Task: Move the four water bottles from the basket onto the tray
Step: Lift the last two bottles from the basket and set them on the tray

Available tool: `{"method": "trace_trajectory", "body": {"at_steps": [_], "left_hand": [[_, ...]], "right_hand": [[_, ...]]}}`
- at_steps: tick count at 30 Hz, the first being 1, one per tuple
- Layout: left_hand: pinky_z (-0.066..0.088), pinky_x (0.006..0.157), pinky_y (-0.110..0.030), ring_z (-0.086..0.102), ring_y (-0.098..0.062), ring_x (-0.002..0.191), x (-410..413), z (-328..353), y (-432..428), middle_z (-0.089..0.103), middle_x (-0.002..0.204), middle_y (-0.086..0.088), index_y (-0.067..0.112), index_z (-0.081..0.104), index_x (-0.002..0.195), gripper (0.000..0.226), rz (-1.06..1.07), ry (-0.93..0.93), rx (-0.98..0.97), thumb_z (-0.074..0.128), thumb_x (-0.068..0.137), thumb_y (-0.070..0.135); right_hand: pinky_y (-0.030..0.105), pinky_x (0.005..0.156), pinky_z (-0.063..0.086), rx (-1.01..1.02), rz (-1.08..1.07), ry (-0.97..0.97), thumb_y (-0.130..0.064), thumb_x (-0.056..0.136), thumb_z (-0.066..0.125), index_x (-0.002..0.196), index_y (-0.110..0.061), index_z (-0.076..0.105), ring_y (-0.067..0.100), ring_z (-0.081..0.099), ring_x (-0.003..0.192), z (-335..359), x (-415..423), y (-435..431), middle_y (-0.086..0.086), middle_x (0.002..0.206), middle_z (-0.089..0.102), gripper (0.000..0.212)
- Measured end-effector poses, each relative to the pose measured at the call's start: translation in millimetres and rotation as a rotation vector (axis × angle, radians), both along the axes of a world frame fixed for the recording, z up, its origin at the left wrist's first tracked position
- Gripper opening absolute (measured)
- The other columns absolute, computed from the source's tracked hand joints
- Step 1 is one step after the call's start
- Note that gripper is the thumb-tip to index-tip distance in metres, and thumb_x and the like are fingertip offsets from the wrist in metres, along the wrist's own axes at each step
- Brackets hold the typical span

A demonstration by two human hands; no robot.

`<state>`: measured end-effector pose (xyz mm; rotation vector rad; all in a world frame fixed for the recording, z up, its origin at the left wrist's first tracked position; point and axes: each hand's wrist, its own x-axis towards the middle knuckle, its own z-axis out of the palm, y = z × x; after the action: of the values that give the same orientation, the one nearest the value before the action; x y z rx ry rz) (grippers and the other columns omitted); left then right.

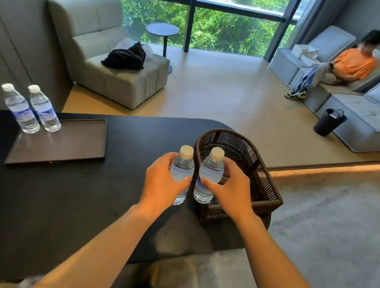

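Observation:
My left hand grips a clear water bottle with a white cap, held upright above the table just left of the basket. My right hand grips a second water bottle, upright over the basket's near left rim. The dark woven basket stands at the table's right end, and no other bottle shows inside it. On the far left, two more water bottles stand upright side by side at the back left corner of the flat dark tray.
The black table ends in a rounded edge just right of the basket. Beyond it are a grey armchair, a small round side table, a black bin and a person seated on grey sofas at the right.

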<state>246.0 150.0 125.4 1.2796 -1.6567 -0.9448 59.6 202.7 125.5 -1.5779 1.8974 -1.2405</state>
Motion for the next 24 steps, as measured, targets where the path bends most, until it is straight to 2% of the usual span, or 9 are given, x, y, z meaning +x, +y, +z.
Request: {"method": "trace_trajectory", "body": {"at_steps": [3, 7, 9, 13, 16, 20, 24], "left_hand": [[0.051, 0.085, -0.022, 0.065, -0.009, 0.1, 34.0, -1.3, -2.4, 0.067, 0.112, 0.012, 0.029, 0.062, 0.122, 0.054, 0.051, -0.008, 0.015, 0.09, 0.076, 0.026], [0.056, 0.089, -0.028, 0.067, -0.013, 0.103, 77.3, -7.4, -11.2, 0.07, 0.116, 0.007, 0.029, 0.063, 0.121, 0.054, 0.132, -0.018, 0.023, 0.09, 0.075, 0.028], [0.057, 0.092, -0.032, 0.067, -0.015, 0.105, 99.2, -9.7, -17.1, 0.07, 0.117, 0.006, 0.03, 0.062, 0.121, 0.053, 0.173, -0.011, 0.041, 0.09, 0.075, 0.027], [0.057, 0.091, -0.03, 0.067, -0.012, 0.104, 146.2, -14.5, -35.4, 0.069, 0.116, 0.007, 0.034, 0.06, 0.115, 0.053, 0.235, -0.018, 0.049, 0.091, 0.074, 0.024], [0.058, 0.089, -0.032, 0.068, -0.012, 0.101, 183.8, -21.2, -56.4, 0.07, 0.111, 0.008, 0.036, 0.059, 0.111, 0.051, 0.286, -0.035, 0.033, 0.091, 0.073, 0.022], [0.059, 0.087, -0.037, 0.069, -0.011, 0.097, 234.8, -29.6, -93.7, 0.071, 0.106, 0.007, 0.036, 0.061, 0.107, 0.05, 0.331, -0.037, 0.046, 0.092, 0.071, 0.02], [0.059, 0.082, -0.034, 0.069, -0.01, 0.094, 285.6, -38.6, -134.2, 0.07, 0.102, 0.006, 0.03, 0.064, 0.109, 0.049, 0.351, -0.06, 0.007, 0.091, 0.071, 0.017]], "right_hand": [[0.009, 0.093, 0.049, 0.003, 0.051, -0.024, -0.025, 0.08, 0.09, 0.134, -0.029, 0.059, -0.011, 0.061, 0.11, -2.1, 29.8, -9.4, -0.017, 0.126, 0.065, 0.063], [0.006, 0.09, 0.048, 0.017, 0.12, -0.035, -0.027, 0.08, 0.09, 0.13, -0.04, 0.054, -0.019, 0.058, 0.105, -7.0, 69.1, -28.3, -0.026, 0.12, 0.061, 0.063], [0.012, 0.093, 0.051, 0.036, 0.155, -0.04, -0.028, 0.079, 0.09, 0.129, -0.041, 0.054, -0.014, 0.061, 0.107, -10.8, 89.2, -40.9, -0.029, 0.119, 0.061, 0.063], [0.021, 0.098, 0.052, 0.059, 0.203, -0.031, -0.031, 0.08, 0.089, 0.134, -0.03, 0.058, 0.004, 0.064, 0.112, -19.6, 134.5, -75.7, -0.01, 0.131, 0.067, 0.062], [0.017, 0.095, 0.049, 0.092, 0.237, -0.038, -0.029, 0.08, 0.089, 0.135, -0.028, 0.058, 0.002, 0.061, 0.11, -24.4, 171.9, -105.7, -0.011, 0.13, 0.065, 0.063], [0.002, 0.086, 0.041, 0.14, 0.265, -0.048, -0.028, 0.079, 0.09, 0.13, -0.036, 0.055, -0.005, 0.06, 0.1, -31.9, 219.9, -150.5, -0.024, 0.12, 0.059, 0.062], [0.004, 0.082, 0.043, 0.182, 0.3, -0.054, -0.024, 0.077, 0.091, 0.124, -0.044, 0.051, -0.017, 0.059, 0.096, -37.3, 266.6, -198.1, -0.035, 0.111, 0.057, 0.065]]}}
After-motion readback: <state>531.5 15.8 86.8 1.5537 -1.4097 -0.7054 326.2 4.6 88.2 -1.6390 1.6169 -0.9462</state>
